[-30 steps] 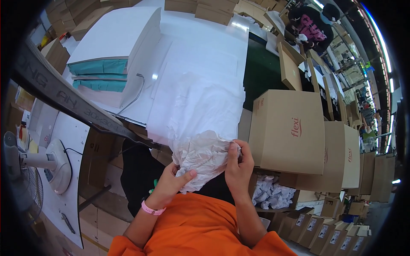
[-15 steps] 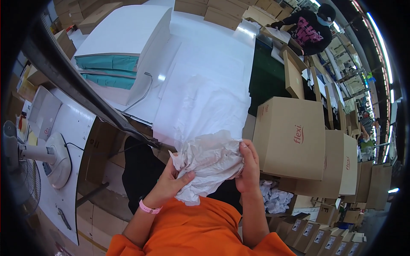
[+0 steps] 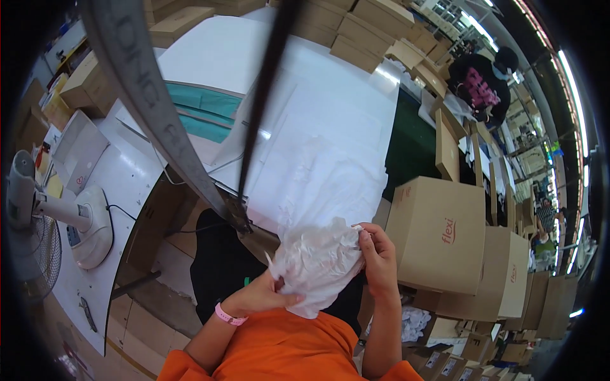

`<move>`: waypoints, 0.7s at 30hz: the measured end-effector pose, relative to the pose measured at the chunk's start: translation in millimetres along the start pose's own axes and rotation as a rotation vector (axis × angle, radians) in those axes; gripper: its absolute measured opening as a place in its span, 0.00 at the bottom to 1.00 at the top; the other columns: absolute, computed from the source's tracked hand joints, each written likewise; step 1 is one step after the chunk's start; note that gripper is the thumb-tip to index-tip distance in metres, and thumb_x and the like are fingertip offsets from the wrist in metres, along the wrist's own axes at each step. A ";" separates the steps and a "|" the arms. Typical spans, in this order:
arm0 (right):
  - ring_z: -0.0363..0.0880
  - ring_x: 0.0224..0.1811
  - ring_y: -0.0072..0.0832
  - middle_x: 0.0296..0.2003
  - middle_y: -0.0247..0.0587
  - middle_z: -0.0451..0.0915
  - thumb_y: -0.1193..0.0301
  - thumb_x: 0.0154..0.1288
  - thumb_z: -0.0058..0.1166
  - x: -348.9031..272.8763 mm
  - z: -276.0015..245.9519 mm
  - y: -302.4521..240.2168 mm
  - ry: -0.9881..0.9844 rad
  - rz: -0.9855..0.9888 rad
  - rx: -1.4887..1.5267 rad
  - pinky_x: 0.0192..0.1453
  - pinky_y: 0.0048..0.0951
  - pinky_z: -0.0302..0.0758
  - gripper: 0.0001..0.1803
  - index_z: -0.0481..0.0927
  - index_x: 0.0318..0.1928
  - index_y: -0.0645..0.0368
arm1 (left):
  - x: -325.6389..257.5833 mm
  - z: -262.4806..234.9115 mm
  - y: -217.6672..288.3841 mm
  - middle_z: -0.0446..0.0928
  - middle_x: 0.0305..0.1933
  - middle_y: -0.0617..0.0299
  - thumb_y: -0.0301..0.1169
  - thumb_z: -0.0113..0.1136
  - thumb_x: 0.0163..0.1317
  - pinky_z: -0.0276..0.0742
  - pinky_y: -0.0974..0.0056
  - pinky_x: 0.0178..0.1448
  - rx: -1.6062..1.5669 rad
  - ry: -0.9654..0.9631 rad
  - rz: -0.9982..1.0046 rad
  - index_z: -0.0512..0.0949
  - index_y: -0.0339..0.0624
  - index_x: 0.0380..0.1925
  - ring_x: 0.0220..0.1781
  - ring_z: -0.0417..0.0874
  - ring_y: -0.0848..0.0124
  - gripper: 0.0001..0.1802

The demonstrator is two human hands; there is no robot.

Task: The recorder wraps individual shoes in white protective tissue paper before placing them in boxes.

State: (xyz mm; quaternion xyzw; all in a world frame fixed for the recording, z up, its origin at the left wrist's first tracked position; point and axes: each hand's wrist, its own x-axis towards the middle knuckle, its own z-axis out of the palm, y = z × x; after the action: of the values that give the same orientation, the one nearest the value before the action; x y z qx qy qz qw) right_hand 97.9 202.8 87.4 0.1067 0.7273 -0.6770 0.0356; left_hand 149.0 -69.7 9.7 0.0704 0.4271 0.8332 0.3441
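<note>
A crumpled sheet of white tissue paper [image 3: 321, 270] hangs between my two hands, just in front of my orange shirt. My left hand [image 3: 264, 293] pinches its lower left side, thumb on top. At the upper right corner, my right hand [image 3: 379, 253] grips the paper between thumb and fingers. Beyond it, flat white tissue sheets [image 3: 330, 184] lie in a loose stack on the white table [image 3: 356, 95]. The fingertips under the paper are partly hidden.
Tan cardboard boxes [image 3: 438, 235] stand to the right, with crumpled paper [image 3: 414, 322] below them. A metal bar [image 3: 149, 108] crosses the left side. A white fan [image 3: 89, 222] and pliers [image 3: 88, 314] are on the left table. Far right, another person [image 3: 480, 86] bends over boxes.
Both hands still hold the tissue paper, which has changed shape and looks more bunched. My view has shifted, so the table and boxes appear lower and farther right.
</note>
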 end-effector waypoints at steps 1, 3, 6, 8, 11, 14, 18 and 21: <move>0.77 0.50 0.14 0.44 0.25 0.82 0.68 0.88 0.57 1.4 2.1 -4.4 -0.033 -0.024 -0.016 0.55 0.20 0.74 0.12 0.84 0.62 0.60 | -1.9 3.5 4.3 0.65 0.87 0.60 0.22 0.80 0.66 0.62 0.59 0.87 -0.058 -0.024 0.038 0.51 0.44 0.90 0.86 0.65 0.67 0.59; 0.77 0.50 0.14 0.45 0.24 0.81 0.70 0.88 0.57 7.2 8.4 -14.6 -0.072 -0.057 -0.035 0.55 0.21 0.75 0.13 0.83 0.65 0.59 | -3.2 -1.0 21.5 0.65 0.87 0.60 0.24 0.81 0.66 0.62 0.59 0.87 0.002 -0.112 0.013 0.51 0.43 0.90 0.87 0.64 0.67 0.60; 0.78 0.53 0.18 0.46 0.26 0.79 0.72 0.86 0.58 26.4 24.0 -37.6 -0.319 -0.067 -0.194 0.56 0.24 0.78 0.19 0.79 0.72 0.53 | -7.4 -5.0 24.2 0.65 0.86 0.58 0.27 0.84 0.64 0.63 0.59 0.87 0.052 -0.152 0.030 0.52 0.40 0.89 0.86 0.65 0.67 0.61; 0.79 0.55 0.23 0.51 0.32 0.80 0.74 0.85 0.57 43.1 41.4 -62.5 -0.733 -0.008 -0.472 0.58 0.28 0.80 0.26 0.75 0.78 0.49 | -10.9 -1.9 20.3 0.71 0.82 0.57 0.27 0.82 0.66 0.69 0.61 0.82 0.223 0.157 0.203 0.56 0.41 0.87 0.81 0.71 0.69 0.55; 0.85 0.51 0.31 0.49 0.42 0.87 0.72 0.85 0.53 116.3 56.6 -74.5 -1.045 0.000 -0.689 0.61 0.35 0.83 0.25 0.78 0.77 0.48 | -14.7 -7.8 14.6 0.74 0.80 0.58 0.25 0.78 0.70 0.70 0.61 0.82 0.236 0.165 0.251 0.64 0.41 0.84 0.78 0.74 0.70 0.46; 0.90 0.50 0.36 0.44 0.45 0.90 0.67 0.82 0.57 187.4 108.8 -97.1 -0.807 -0.308 -0.884 0.64 0.38 0.84 0.21 0.85 0.71 0.49 | -35.8 -8.7 12.7 0.76 0.79 0.61 0.21 0.71 0.74 0.70 0.62 0.82 0.214 0.173 0.294 0.68 0.40 0.82 0.78 0.76 0.71 0.39; 0.88 0.58 0.46 0.58 0.54 0.88 0.60 0.76 0.66 299.2 202.2 -88.7 -0.234 -0.871 -0.567 0.68 0.44 0.82 0.25 0.87 0.70 0.47 | -46.7 1.6 18.4 0.76 0.79 0.61 0.19 0.69 0.74 0.69 0.61 0.83 0.223 0.156 0.243 0.66 0.41 0.84 0.79 0.76 0.70 0.40; 0.81 0.69 0.49 0.65 0.51 0.86 0.55 0.73 0.70 325.7 256.0 -86.5 0.050 -0.980 -0.746 0.74 0.51 0.78 0.23 0.91 0.65 0.43 | -57.1 -2.8 6.8 0.70 0.85 0.55 0.25 0.66 0.79 0.66 0.61 0.86 0.023 0.174 0.229 0.59 0.38 0.88 0.83 0.73 0.68 0.42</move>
State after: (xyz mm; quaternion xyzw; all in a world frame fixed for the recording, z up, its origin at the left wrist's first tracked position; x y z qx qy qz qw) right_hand -260.9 -21.6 87.3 -0.2436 0.8802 -0.3120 -0.2618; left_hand 187.4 -110.5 23.2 0.0500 0.4539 0.8651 0.2078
